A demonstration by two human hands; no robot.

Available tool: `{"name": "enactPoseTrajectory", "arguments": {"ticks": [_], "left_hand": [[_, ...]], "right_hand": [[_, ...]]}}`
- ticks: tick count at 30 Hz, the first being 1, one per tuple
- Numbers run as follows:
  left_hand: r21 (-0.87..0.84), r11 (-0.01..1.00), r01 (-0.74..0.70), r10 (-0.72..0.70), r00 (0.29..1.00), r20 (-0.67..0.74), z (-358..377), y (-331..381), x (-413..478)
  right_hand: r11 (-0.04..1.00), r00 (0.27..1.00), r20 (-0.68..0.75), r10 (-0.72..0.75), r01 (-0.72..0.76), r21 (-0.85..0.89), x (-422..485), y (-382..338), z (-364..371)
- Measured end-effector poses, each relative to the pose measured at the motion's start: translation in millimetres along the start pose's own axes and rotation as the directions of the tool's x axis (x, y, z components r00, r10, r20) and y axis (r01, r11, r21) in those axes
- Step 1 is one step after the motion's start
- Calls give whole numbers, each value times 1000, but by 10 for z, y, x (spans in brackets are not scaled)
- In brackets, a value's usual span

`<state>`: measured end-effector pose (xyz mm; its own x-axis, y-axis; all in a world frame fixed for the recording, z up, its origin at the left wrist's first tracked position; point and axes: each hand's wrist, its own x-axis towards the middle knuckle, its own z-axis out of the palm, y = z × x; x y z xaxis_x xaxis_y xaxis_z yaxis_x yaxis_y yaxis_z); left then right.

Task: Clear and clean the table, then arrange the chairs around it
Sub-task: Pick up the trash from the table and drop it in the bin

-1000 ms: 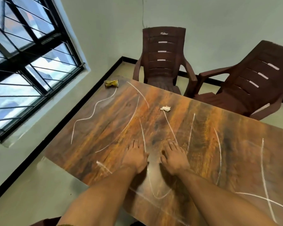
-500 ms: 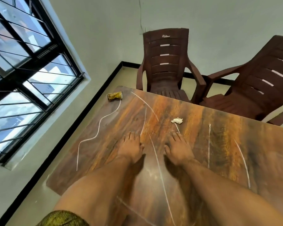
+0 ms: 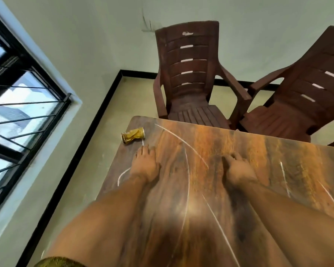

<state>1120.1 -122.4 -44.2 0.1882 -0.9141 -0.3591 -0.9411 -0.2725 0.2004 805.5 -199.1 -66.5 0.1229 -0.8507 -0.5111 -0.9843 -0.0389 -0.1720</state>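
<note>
A wooden table (image 3: 239, 143) with white curved streaks fills the lower right. A crushed gold can (image 3: 133, 135) lies on its far left corner. My left hand (image 3: 146, 164) lies palm down on the table with its fingers straight, fingertips just short of the can. My right hand (image 3: 237, 168) rests palm down near the table's middle; it is blurred and its fingertips bend downward. No crumpled white paper shows; whether it lies under this hand is hidden. Two brown plastic chairs stand beyond the far edge, one (image 3: 189, 74) straight ahead, one (image 3: 301, 97) to the right.
A barred window (image 3: 17, 112) is on the left wall. A strip of pale floor (image 3: 81, 170) with a black skirting runs between that wall and the table's left edge. The green wall stands close behind the chairs.
Both hands have slid forward over the table. My left hand has moved left toward the can. My right hand now covers the spot where the white paper lay.
</note>
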Motion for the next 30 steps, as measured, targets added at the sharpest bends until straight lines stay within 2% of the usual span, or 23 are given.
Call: {"name": "enactPoseTrajectory", "arguments": {"ticks": [6, 12, 15, 18, 21, 23, 26, 30], "left_hand": [[68, 998, -19, 23, 998, -66, -72, -144, 337], [135, 988, -72, 87, 990, -108, -75, -120, 444], [192, 980, -53, 89, 979, -183, -119, -188, 555], [280, 960, 19, 48, 972, -232, -247, -397, 679], [217, 965, 145, -120, 985, -123, -327, -746, 872], [216, 962, 165, -153, 986, -71, -273, -881, 917], [238, 964, 122, -104, 991, -87, -147, -770, 771], [153, 988, 0, 13, 996, -84, 82, -137, 441]], "right_hand": [[998, 992, -102, 68, -69, -8, 36, -131, 65], [995, 978, -195, 68, -82, -63, -86, -151, 141], [999, 961, -275, 10, -24, -48, -182, -189, 154], [994, 903, -416, -110, 101, -43, -305, -257, 145], [975, 834, -512, -207, 219, -37, -434, -317, 154], [965, 821, -519, -239, 261, -30, -520, -326, 183], [955, 829, -501, -249, 296, 15, -659, -316, 277], [955, 831, -505, -233, 293, 42, -950, -127, 438]]}}
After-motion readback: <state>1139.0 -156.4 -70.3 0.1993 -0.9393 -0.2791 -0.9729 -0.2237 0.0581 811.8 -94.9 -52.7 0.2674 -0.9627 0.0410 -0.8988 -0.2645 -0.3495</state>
